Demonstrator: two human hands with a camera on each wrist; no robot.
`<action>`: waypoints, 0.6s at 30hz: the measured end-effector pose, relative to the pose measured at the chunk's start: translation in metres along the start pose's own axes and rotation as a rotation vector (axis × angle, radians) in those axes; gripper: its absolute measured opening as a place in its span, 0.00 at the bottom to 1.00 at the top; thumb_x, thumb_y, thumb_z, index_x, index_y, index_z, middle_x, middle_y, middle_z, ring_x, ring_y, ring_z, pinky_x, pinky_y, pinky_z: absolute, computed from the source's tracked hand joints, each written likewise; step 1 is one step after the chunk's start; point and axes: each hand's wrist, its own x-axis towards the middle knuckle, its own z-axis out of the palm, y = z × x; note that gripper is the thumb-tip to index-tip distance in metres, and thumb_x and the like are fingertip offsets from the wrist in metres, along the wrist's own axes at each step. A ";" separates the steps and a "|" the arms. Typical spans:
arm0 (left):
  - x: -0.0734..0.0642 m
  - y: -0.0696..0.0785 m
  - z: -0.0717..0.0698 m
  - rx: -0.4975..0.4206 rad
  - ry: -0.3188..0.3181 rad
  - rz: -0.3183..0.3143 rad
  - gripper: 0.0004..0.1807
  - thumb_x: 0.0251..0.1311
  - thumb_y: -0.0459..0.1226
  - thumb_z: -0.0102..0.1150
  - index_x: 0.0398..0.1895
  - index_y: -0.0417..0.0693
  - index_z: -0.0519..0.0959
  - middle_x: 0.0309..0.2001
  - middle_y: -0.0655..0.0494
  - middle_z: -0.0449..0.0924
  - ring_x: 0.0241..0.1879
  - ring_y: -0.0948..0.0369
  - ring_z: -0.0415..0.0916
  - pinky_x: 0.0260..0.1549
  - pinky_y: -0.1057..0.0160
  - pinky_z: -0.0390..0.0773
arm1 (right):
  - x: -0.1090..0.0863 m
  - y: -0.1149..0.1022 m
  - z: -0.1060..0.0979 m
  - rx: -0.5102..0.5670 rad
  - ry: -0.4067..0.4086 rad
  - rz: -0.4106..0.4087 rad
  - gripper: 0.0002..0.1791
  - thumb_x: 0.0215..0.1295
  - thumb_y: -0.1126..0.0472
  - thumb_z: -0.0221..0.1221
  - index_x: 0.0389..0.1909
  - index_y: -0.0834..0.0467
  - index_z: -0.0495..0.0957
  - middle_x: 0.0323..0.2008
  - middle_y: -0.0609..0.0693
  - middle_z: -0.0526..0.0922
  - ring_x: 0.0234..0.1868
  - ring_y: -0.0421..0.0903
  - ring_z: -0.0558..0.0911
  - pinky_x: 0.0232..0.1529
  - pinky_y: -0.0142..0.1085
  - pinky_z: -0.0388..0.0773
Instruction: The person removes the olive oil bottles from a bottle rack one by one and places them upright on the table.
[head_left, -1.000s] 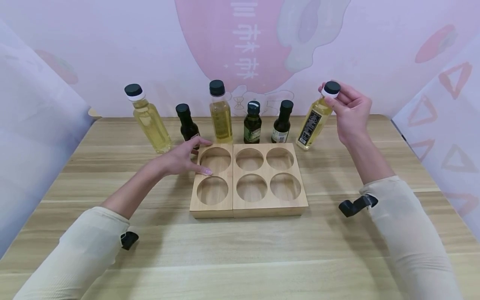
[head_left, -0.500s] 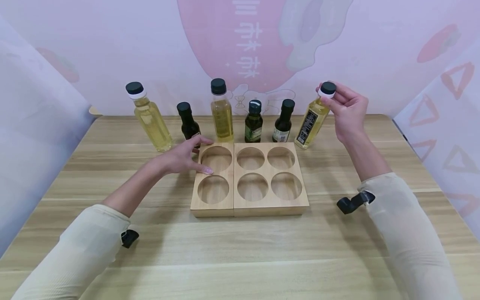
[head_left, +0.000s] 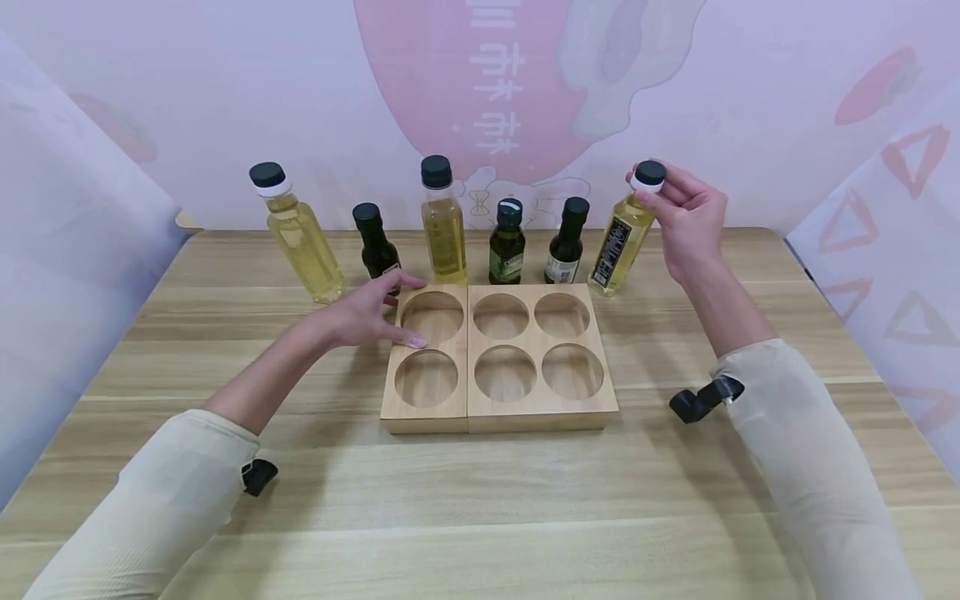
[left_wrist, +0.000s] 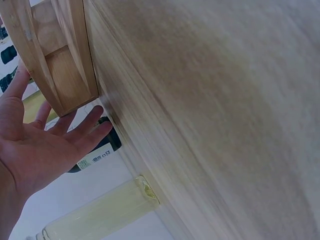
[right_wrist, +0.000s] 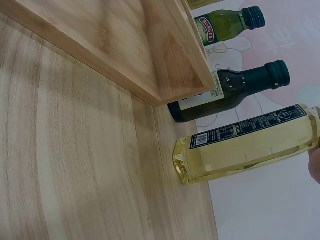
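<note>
My right hand [head_left: 690, 221] pinches the neck of a tall oil bottle [head_left: 622, 242] below its black cap. It stands at the right end of a row of bottles, its base down at the table and its neck tilted right. Pale yellow oil and a black label show in the right wrist view, where only a fingertip [right_wrist: 314, 165] appears. My left hand [head_left: 367, 312] touches the left end of a wooden block with round holes [head_left: 461, 400], thumb on top and index finger along the back. In the left wrist view its fingers [left_wrist: 82, 131] are spread beside the block.
Behind the block stand another tall oil bottle [head_left: 444, 237] and small dark bottles [head_left: 506, 250], [head_left: 564, 250]. To the left are a dark bottle [head_left: 377, 248] and a yellow oil bottle [head_left: 303, 250]. A printed backdrop [head_left: 300, 100] rises behind the wooden table [head_left: 480, 508].
My right hand has moved slightly left with the oil bottle, bringing it nearer the small dark bottle. The left hand and the block hold still.
</note>
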 end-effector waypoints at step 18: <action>0.000 0.000 0.000 -0.004 -0.006 0.004 0.43 0.59 0.35 0.76 0.73 0.38 0.62 0.78 0.37 0.57 0.72 0.27 0.57 0.70 0.33 0.63 | -0.003 0.004 -0.001 -0.024 0.000 0.000 0.19 0.61 0.82 0.65 0.50 0.64 0.86 0.45 0.54 0.91 0.50 0.45 0.89 0.59 0.32 0.82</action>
